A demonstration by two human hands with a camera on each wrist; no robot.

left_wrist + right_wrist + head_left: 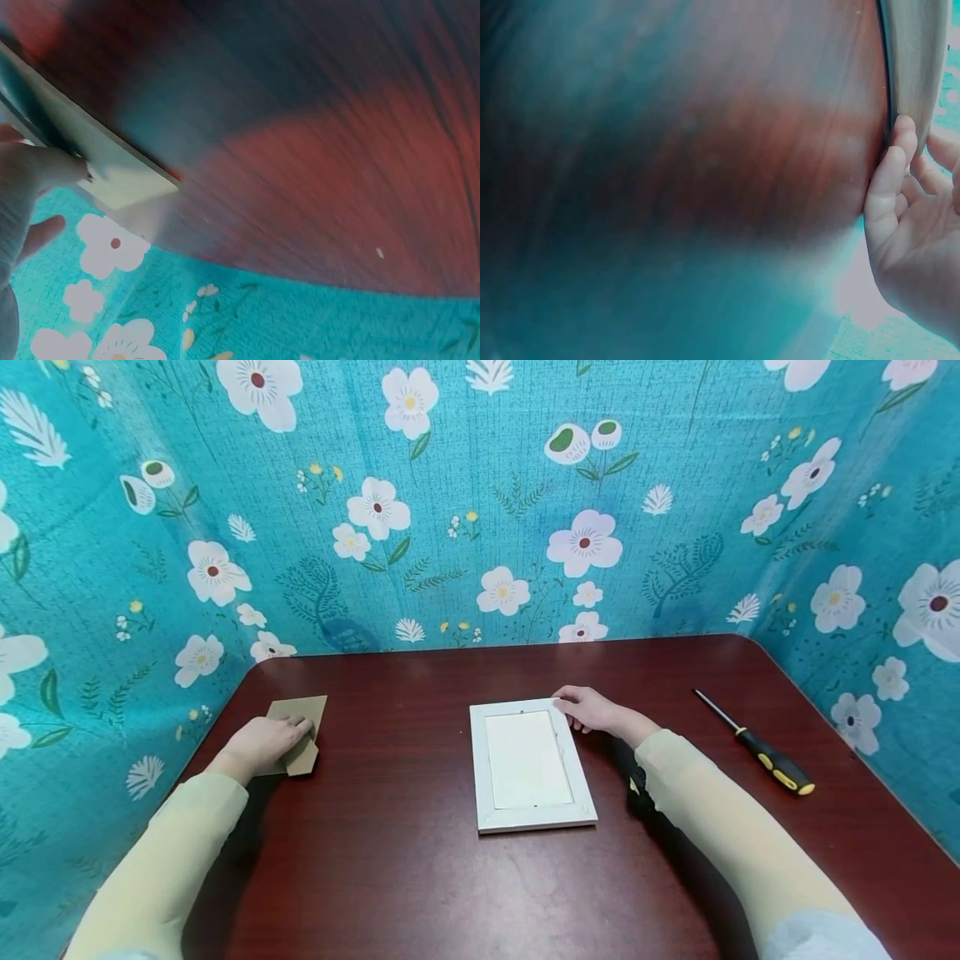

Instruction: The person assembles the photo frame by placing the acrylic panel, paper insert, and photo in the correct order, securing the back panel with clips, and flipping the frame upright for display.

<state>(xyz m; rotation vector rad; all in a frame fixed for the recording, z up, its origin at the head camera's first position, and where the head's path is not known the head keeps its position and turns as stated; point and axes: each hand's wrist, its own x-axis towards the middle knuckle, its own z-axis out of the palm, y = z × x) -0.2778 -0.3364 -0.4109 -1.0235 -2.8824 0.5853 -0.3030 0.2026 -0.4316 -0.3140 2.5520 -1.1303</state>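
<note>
Near the table's left edge my left hand (262, 743) grips a brown backing board (296, 708) with a fold-out stand flap (302, 758). In the left wrist view the thumb of my left hand (34, 176) lies against the face of the board (124, 169). A white picture frame (536, 817) lies flat at the middle of the table, a white sheet (528, 760) inside its border. With thumb and fingers, my right hand (588, 708) holds its far right corner. The right wrist view shows the fingers of my right hand (922, 232) along the frame's side (913, 60).
A screwdriver (772, 760) with a black and yellow handle lies on the right of the dark red table (397, 877). Beneath my right sleeve shows a dark thing with a yellow patch (634, 787), partly hidden. Blue flowered cloth (450, 527) stands behind and beside the table.
</note>
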